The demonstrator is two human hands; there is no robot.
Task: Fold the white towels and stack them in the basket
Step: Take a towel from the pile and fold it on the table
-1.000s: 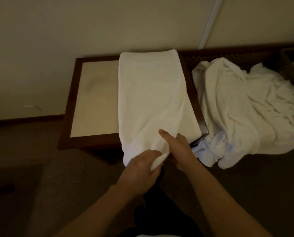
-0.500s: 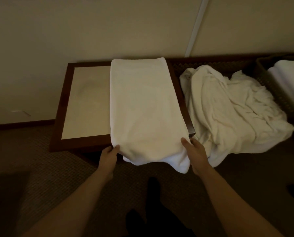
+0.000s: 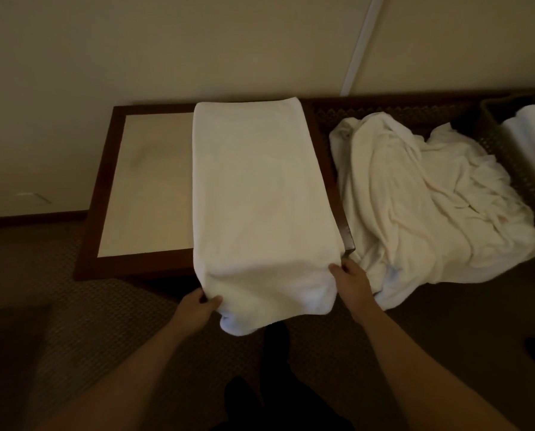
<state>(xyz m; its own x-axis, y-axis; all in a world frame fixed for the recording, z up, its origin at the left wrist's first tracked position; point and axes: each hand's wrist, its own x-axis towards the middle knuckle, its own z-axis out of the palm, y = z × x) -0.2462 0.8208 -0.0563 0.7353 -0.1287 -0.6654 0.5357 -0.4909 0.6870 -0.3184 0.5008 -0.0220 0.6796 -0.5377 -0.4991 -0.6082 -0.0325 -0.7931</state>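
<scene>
Gripping towel (image 3: 260, 194) near corners: left hand (image 3: 194, 309), right hand (image 3: 351, 283), thumbs on top.

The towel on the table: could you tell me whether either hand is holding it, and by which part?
Both: the left hand and right hand grip the towel by its near corners.

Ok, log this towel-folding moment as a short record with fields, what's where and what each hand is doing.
surface: low table with dark wooden frame and pale top, against the wall
towel in work: folded white towel lying lengthwise on the table, near end hanging over the front edge
left hand: grips the towel's near left corner
right hand: grips the towel's near right corner
waiting: crumpled pile of white towels right of the table
basket: dark woven, far right, folded towels inside
</scene>
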